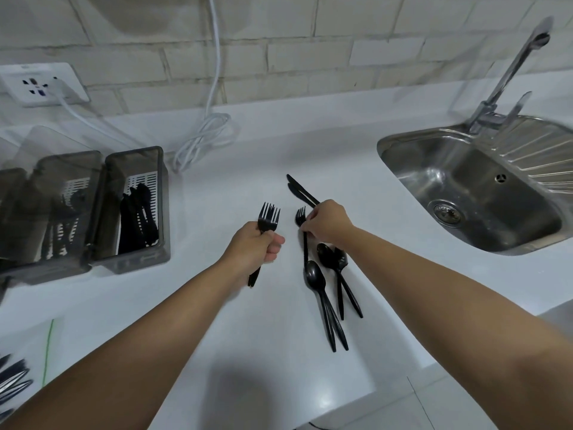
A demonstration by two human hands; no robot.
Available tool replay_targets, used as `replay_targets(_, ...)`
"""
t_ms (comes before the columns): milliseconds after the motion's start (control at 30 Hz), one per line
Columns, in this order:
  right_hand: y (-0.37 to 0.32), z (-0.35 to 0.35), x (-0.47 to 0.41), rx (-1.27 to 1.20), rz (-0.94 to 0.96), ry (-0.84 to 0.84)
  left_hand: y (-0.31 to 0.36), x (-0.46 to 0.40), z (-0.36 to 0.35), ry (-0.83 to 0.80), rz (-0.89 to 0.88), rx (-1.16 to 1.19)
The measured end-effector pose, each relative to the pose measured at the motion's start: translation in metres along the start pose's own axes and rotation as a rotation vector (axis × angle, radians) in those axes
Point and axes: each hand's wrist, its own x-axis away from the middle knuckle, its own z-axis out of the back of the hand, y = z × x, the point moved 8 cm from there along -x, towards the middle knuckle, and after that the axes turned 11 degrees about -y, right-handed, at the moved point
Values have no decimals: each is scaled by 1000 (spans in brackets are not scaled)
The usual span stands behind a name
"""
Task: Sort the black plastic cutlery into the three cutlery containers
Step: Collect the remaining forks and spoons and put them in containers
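Under my right hand (325, 221): lone fork (303, 234) on desk (217, 305), handle toward me, fingers pinching its neck. Left hand (257, 243) clamped on fork bundle (268, 217); containers (133, 206) lie left.

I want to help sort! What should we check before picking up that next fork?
1. Left hand grips its forks firmly: ok.
2. Right hand has pinched the loose fork on the counter: ok.
3. Fork free of the spoons: cannot tell.
4. Knives out of the way: ok.
5. Cutlery containers open and within reach: ok.
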Motion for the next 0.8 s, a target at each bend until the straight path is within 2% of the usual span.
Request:
replay_targets(133, -10, 3, 18, -347, 82, -73, 0, -5, -6, 9, 16, 79)
replay_targets(233, -24, 8, 36, -509, 137, -110, 5, -7, -12, -10, 10, 80)
replay_targets(367, -30, 7, 47, -563, 168, -87, 15, -4, -23, -63, -36, 121)
replay_targets(500, -28, 2, 57, -583, 179, -116, 18, 1, -26, -19, -31, 158)
replay_targets(633, -23, 6, 70, -489, 159, -137, 9, -3, -18, 13, 15, 90)
replay_targets(733, -5, 18, 85, -188, 94, -15, 2, -1, -13, 3, 60, 80)
replay_targets(800, 8, 16, 101, 20, 18, 5, -2, 0, -11, -19, 78, 81)
